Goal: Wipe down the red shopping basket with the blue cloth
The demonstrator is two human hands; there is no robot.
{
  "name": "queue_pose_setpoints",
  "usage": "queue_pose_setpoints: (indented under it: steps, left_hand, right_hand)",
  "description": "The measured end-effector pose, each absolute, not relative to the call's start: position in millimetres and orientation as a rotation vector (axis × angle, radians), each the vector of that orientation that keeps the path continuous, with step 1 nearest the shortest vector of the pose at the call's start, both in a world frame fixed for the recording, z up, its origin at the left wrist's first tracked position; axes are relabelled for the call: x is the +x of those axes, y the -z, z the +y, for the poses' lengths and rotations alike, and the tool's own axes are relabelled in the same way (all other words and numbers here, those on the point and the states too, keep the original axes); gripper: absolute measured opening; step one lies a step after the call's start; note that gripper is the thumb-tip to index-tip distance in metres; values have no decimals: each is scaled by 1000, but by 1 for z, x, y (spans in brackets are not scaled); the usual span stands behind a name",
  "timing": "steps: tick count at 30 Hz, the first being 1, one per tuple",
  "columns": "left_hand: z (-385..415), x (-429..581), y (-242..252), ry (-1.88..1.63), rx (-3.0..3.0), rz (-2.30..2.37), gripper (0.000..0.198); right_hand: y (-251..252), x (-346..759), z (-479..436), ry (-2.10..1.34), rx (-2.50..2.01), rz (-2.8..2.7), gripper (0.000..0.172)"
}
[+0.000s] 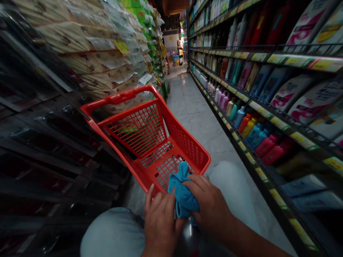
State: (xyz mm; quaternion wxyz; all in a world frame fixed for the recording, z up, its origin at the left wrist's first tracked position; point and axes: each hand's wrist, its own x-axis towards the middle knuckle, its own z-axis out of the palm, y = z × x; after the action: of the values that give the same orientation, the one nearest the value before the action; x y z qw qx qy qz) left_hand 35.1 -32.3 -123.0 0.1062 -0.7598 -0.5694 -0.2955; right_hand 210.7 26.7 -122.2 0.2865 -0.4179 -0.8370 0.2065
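Cannot read shelf labels (298,137) right of lattice cart (184,141). Found right hand (206,200) clamped on crumpled cloth (184,194) by cart. Cannot tell grip of left hand (160,216).

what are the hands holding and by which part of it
The right hand grips a crumpled blue fabric cloth by its bunched right side; the left hand is at its left edge, its grip unclear.
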Motion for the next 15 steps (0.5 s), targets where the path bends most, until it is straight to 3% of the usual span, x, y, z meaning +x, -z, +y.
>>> queue_pose_setpoints:
  steps: [5, 11, 15]
  left_hand:
    - [-29, 10, 114, 739, -2178, -1602, 40]
    - [-25, 5, 103, 576, -2212, -1611, 24]
    - [-17, 3, 91, 446, -2296, -1531, 35]
  right_hand:
    - [131, 223, 62, -311, -1461, -1971, 44]
    - [161, 217, 43, -308, -931, -2053, 33]
    - [193, 214, 56, -447, -1183, -1570, 28]
